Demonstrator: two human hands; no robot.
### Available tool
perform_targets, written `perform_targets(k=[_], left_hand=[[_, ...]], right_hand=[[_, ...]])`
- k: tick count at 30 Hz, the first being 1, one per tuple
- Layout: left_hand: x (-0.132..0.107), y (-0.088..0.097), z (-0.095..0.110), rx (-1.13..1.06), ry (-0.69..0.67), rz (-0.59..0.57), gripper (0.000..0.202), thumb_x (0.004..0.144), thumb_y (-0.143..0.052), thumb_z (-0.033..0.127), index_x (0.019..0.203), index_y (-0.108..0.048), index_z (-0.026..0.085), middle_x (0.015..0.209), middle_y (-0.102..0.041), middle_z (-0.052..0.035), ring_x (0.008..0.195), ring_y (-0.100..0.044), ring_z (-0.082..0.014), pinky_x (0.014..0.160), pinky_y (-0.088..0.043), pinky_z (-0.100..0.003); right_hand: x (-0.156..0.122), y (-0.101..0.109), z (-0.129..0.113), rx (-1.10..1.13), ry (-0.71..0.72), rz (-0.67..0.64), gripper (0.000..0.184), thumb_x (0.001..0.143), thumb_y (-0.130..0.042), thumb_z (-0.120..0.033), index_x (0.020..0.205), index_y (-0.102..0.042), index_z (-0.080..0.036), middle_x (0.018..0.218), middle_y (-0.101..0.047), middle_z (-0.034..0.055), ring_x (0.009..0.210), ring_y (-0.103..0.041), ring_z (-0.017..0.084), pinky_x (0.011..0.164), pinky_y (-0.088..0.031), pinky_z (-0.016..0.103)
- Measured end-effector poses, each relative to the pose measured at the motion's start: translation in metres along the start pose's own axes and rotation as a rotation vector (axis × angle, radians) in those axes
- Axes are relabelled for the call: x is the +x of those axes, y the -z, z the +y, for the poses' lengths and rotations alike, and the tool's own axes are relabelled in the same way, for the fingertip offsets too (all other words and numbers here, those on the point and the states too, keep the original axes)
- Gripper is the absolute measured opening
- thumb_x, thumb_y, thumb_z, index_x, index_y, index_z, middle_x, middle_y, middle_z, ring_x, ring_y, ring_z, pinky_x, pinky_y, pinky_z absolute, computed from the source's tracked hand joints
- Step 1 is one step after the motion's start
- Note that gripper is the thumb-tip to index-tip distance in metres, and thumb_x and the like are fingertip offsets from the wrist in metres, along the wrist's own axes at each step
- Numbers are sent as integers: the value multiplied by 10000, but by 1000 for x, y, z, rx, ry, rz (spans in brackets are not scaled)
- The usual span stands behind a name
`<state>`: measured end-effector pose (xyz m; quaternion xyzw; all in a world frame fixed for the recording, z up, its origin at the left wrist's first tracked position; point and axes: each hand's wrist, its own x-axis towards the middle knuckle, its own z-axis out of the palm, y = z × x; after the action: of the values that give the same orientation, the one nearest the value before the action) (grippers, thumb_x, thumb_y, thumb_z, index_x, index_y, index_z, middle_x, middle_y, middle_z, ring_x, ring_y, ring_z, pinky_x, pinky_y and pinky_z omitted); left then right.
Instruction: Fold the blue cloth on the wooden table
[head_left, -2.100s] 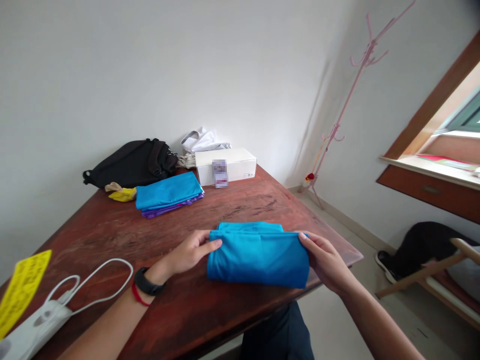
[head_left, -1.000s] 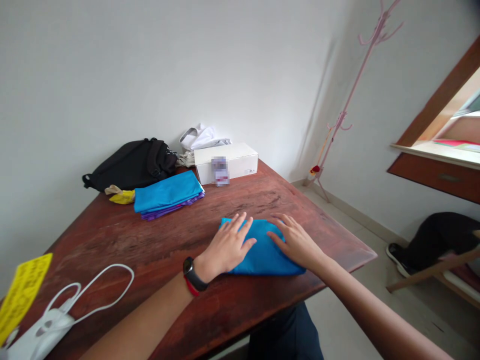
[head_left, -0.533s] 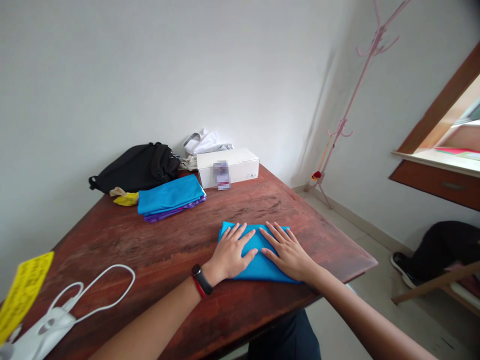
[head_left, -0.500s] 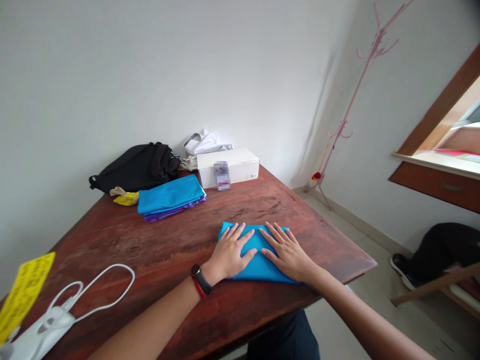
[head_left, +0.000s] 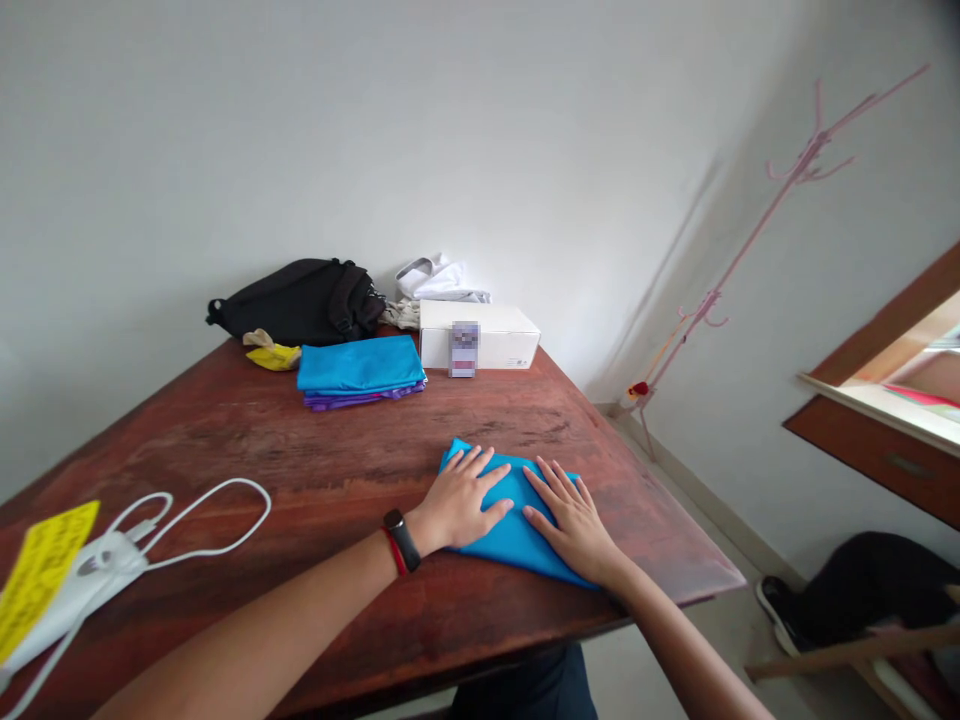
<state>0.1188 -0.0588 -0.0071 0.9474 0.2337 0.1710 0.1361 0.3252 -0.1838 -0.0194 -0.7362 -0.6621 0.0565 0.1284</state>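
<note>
Flat on the wooden table (head_left: 360,440), close to its front edge, lies a folded blue cloth (head_left: 517,540). My left hand (head_left: 461,502) rests palm down on its left part, fingers spread. On the right part my right hand (head_left: 571,520) also presses flat, with its fingers apart. Both thumbs point toward each other across the cloth, with a gap between them. A dark band and a red cord circle my left wrist. Farther back sits a stack of folded cloth (head_left: 361,366), blue on top and purple below.
Behind the stack are a black bag (head_left: 300,300), a yellow item (head_left: 274,357), a white box (head_left: 499,335) with a blurred card before it, and white fabric (head_left: 442,278). At left lies a white power strip (head_left: 105,580) with cables. A pink coat stand (head_left: 750,240) leans at right.
The view has tilted, so the room appears rotated clockwise. Both hands stay spread on the blue cloth, which shows almost no movement on the table.
</note>
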Motion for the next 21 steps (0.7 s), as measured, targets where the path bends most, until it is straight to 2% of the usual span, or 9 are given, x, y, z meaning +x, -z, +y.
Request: perform_targets(k=[8, 13, 21], left_hand=[[-2, -1, 0, 29, -18, -14, 622, 987, -465, 570, 1517, -472, 244, 1614, -375, -151, 1493, -329, -362, 1203, -250, -576], [-1, -3, -1, 40, -26, -8, 608, 983, -476, 560, 1504, -489, 247, 1606, -393, -147, 1474, -366, -361, 1198, -262, -557], [-2, -6, -3, 29, -33, 17, 605, 979, -480, 565, 1491, -506, 242, 1600, -403, -147, 1467, -373, -366, 1193, -258, -560]], right_hand=[[0, -4, 3, 35, 8, 40, 608, 1015, -390, -603, 1575, -341, -373, 1669, -268, 21, 1552, -188, 302, 1230, -163, 608], [2, -3, 6, 57, -9, -1, 610, 1009, -423, -580, 1570, -365, -345, 1670, -262, 35, 1555, -176, 296, 1232, -156, 609], [1, 2, 8, 86, 9, -35, 609, 991, -461, -590, 1551, -398, -361, 1679, -238, 30, 1557, -159, 303, 1233, -147, 610]])
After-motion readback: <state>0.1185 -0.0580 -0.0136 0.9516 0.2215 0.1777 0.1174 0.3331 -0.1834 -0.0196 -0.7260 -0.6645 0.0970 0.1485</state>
